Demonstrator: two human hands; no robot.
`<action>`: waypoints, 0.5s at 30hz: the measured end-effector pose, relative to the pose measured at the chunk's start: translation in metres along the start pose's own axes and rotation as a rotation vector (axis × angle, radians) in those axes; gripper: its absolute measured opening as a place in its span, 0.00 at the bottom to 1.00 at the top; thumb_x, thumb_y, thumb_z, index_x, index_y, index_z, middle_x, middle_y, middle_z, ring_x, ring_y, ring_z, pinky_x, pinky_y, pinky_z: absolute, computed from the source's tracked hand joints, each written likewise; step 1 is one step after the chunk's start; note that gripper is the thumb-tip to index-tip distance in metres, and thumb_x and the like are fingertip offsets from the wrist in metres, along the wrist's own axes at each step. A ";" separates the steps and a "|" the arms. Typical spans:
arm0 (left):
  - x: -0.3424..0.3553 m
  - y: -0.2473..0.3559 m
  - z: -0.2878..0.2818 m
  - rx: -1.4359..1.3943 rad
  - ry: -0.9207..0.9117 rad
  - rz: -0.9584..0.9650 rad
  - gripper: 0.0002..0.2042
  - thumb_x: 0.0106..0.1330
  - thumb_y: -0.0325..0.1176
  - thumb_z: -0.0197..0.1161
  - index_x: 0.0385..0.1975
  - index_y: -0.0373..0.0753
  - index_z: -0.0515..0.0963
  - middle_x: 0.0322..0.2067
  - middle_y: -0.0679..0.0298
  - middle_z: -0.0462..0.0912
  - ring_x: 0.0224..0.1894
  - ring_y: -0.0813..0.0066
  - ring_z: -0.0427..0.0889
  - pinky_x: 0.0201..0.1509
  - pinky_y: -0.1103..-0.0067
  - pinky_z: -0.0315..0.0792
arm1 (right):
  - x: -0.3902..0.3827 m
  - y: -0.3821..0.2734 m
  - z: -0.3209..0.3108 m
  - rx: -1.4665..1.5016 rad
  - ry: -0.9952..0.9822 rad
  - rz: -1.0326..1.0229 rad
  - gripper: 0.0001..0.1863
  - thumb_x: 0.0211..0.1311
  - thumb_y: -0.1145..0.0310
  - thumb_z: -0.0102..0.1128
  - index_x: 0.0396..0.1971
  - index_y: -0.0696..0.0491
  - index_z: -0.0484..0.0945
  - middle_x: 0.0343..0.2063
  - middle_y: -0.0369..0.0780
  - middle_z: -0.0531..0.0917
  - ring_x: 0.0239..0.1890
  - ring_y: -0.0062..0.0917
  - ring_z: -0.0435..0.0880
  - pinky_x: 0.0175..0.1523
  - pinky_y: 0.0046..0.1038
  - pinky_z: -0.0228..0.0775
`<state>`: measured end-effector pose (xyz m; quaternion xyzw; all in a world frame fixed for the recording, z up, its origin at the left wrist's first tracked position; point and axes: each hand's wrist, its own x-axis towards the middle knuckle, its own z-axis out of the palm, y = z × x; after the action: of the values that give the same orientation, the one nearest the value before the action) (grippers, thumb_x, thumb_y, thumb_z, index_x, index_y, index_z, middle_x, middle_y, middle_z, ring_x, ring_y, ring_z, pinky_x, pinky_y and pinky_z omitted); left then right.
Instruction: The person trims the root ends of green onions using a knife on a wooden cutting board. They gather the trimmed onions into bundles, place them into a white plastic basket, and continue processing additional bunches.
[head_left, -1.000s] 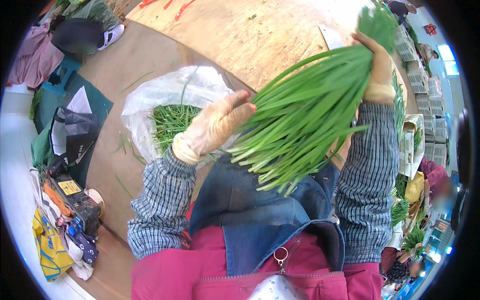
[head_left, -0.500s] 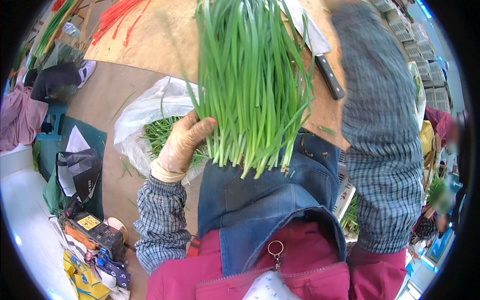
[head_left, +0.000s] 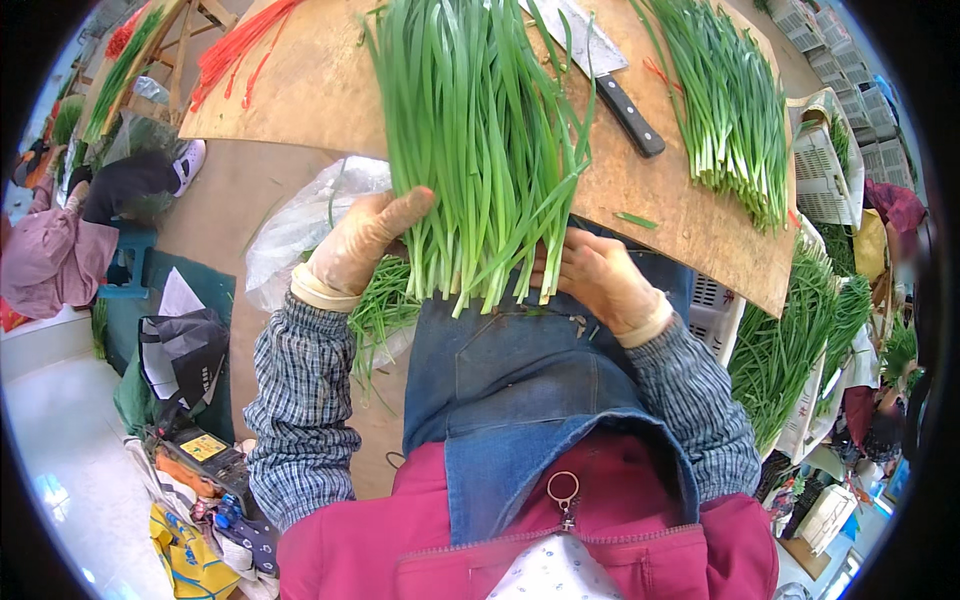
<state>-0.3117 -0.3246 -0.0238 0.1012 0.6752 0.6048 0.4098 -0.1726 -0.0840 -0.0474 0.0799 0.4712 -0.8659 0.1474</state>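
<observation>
A large loose bunch of garlic chives (head_left: 470,150) lies with its pale stem ends toward me, over the near edge of the wooden board (head_left: 300,90). My left hand (head_left: 358,238), in a thin glove, grips its left side, thumb on top and the other fingers hidden beneath. At the lower right, my right hand (head_left: 605,282), also gloved, closes on the stem ends, its fingertips partly behind them. Just right of the bunch lies a cleaver (head_left: 610,85) with a black handle. A second bunch of chives (head_left: 735,120), with a red tie, rests farther right on the board.
Red ties (head_left: 235,50) lie at the board's far left. Below the left hand sits a clear plastic bag (head_left: 290,235) with loose chives. White crates (head_left: 800,400) and a heap of chives (head_left: 790,335) stand at the right. Another person (head_left: 60,240) sits far left.
My right arm has come back from the far right, and its hand now holds the stem ends. The tied bunch on the right has come into view. My left hand keeps its grip.
</observation>
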 end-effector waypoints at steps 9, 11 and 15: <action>0.019 0.045 0.027 0.461 -0.261 -0.053 0.37 0.55 0.72 0.50 0.32 0.34 0.79 0.21 0.65 0.77 0.20 0.79 0.72 0.23 0.84 0.64 | 0.028 -0.003 0.047 0.149 0.063 -0.062 0.26 0.54 0.62 0.68 0.49 0.59 0.72 0.41 0.40 0.81 0.41 0.23 0.79 0.46 0.25 0.72; 0.021 0.050 0.030 0.571 -0.208 -0.113 0.37 0.57 0.71 0.49 0.21 0.32 0.77 0.15 0.63 0.75 0.16 0.76 0.72 0.20 0.79 0.65 | 0.031 -0.006 0.056 0.155 0.081 -0.074 0.22 0.53 0.65 0.68 0.46 0.58 0.74 0.36 0.39 0.81 0.37 0.22 0.80 0.42 0.23 0.73; 0.019 0.046 0.032 0.412 -0.212 -0.216 0.34 0.55 0.69 0.53 0.23 0.35 0.76 0.13 0.65 0.72 0.10 0.81 0.69 0.11 0.85 0.61 | 0.036 -0.008 0.067 0.096 0.201 -0.077 0.15 0.50 0.74 0.66 0.39 0.58 0.77 0.28 0.39 0.82 0.31 0.22 0.80 0.37 0.23 0.72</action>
<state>-0.3191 -0.2773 0.0119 0.1726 0.7444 0.3933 0.5113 -0.2093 -0.1426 -0.0142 0.1550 0.4444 -0.8801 0.0620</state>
